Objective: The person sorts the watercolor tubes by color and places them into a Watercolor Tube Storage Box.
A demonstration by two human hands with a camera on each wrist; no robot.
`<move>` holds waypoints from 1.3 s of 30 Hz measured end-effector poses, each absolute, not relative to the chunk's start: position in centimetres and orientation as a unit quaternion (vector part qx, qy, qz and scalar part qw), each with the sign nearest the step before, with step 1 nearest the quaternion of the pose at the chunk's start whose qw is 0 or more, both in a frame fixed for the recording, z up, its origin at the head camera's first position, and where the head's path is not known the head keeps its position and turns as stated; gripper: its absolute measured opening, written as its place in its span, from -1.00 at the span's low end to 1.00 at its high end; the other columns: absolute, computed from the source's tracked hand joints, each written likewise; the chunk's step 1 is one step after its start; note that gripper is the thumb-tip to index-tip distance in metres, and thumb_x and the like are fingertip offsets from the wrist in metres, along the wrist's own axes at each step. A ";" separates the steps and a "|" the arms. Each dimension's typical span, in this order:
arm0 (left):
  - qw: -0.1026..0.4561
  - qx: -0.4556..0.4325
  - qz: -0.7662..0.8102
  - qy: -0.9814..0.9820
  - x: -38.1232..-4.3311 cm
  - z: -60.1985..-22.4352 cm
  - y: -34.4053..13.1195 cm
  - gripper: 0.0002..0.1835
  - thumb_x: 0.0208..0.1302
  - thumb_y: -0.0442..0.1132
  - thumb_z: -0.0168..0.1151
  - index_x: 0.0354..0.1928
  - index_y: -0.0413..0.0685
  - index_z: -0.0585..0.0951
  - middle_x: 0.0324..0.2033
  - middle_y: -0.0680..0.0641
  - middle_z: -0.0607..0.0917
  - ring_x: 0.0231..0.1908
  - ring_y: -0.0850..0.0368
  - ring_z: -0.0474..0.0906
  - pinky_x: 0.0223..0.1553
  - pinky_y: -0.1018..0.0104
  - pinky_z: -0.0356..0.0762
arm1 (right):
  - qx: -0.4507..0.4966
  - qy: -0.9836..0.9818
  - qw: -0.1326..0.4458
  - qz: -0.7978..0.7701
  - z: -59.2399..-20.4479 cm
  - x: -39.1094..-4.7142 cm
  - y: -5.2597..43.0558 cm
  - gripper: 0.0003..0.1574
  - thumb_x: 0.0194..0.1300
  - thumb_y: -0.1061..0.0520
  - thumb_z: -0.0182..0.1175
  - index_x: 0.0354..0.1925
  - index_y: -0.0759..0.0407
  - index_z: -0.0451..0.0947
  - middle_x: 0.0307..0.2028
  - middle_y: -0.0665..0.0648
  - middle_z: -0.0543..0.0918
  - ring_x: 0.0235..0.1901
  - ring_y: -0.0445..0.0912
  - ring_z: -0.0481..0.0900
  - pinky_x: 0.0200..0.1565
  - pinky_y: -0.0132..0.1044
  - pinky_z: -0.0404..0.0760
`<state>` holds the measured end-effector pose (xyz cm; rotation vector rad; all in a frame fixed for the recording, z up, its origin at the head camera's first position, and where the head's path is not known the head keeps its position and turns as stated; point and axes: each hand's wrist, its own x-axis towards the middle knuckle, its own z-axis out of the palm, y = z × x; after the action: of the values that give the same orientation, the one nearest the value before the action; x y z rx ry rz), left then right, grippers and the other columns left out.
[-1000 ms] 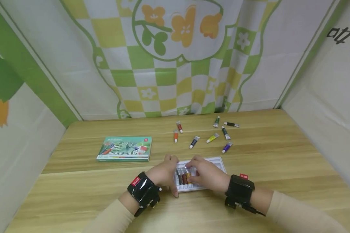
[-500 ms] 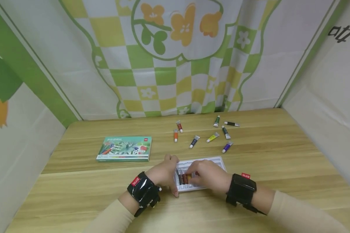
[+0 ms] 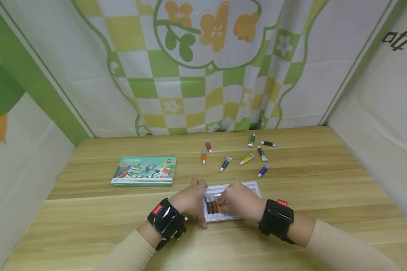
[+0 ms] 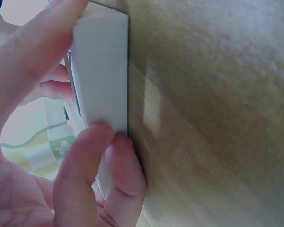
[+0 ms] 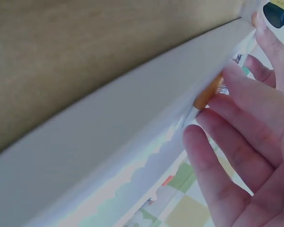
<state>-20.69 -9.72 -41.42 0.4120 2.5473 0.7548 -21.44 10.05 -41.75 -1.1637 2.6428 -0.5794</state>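
A shallow white tray (image 3: 255,184) lies on the table in front of the person. My left hand (image 3: 191,200) grips its left end, thumb at the near edge and fingertips at the far side. In the left wrist view those fingertips press the white side wall (image 4: 104,71). Black and brown paint tubes (image 3: 214,205) lie side by side at the tray's left. My right hand (image 3: 243,201) is over the tray's middle, pinching an ochre paint tube (image 5: 209,92) beside the brown one. The right hand partly hides this tube and the tray's slots in the head view.
Behind the tray several loose paint tubes are scattered: orange (image 3: 204,157), red (image 3: 208,146), dark blue (image 3: 225,164), yellow (image 3: 247,159), purple (image 3: 263,171), greens and black (image 3: 269,143). A green illustrated paint box (image 3: 144,171) lies at the left. A patterned curtain (image 3: 203,94) hangs behind.
My right hand has shifted slightly left over the tray, its fingers staying at the ochre paint tube. The left hand keeps its grip on the tray. The loose tubes lie as before.
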 end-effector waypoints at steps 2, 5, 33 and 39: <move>0.224 0.147 0.280 0.922 -20.7 -41.4 -9.8 0.16 -0.55 -0.35 0.81 0.26 -0.38 0.35 0.00 -0.24 0.33 -0.17 -0.07 0.47 -0.16 0.13 0.60 | -0.398 0.894 0.098 -0.181 -41.6 -21.4 9.9 -0.85 0.19 0.17 0.50 -0.23 0.18 0.82 -0.27 0.06 0.81 -0.23 -0.12 0.76 -0.13 -0.25 0.70; 0.224 0.146 0.283 0.921 -20.6 -41.3 -9.8 0.15 -0.55 -0.36 0.80 0.25 -0.38 0.35 -0.01 -0.23 0.33 -0.16 -0.07 0.46 -0.13 0.11 0.60 | -0.404 0.893 0.100 -0.173 -41.4 -21.2 9.9 -0.87 0.23 0.15 0.48 -0.23 0.16 0.81 -0.30 0.03 0.81 -0.28 -0.17 0.75 -0.17 -0.27 0.70; 0.224 0.146 0.273 0.924 -20.4 -41.3 -9.9 0.25 -0.55 -0.34 0.82 0.34 -0.41 0.31 0.07 -0.28 0.34 -0.28 0.01 0.52 -0.35 0.30 0.58 | -0.468 0.819 0.279 -0.183 -39.2 -30.9 7.6 -0.68 0.24 0.44 0.25 -0.09 0.22 0.79 -0.19 0.00 0.78 -0.19 -0.23 0.66 -0.09 -0.36 0.62; 0.224 0.134 0.291 0.920 -20.2 -41.2 -9.8 0.20 -0.55 -0.40 0.80 0.31 -0.40 0.33 0.11 -0.31 0.30 -0.49 0.06 0.53 -0.50 0.30 0.56 | -0.340 0.908 0.193 -0.150 -40.0 -34.3 5.0 -0.94 0.31 0.23 0.32 -0.34 0.14 0.71 -0.36 -0.01 0.68 -0.41 -0.15 0.58 -0.30 -0.29 0.56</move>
<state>-20.18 -9.83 -41.19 0.3695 2.5392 0.8038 -34.30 4.99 -39.95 -0.9543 2.5490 -0.4197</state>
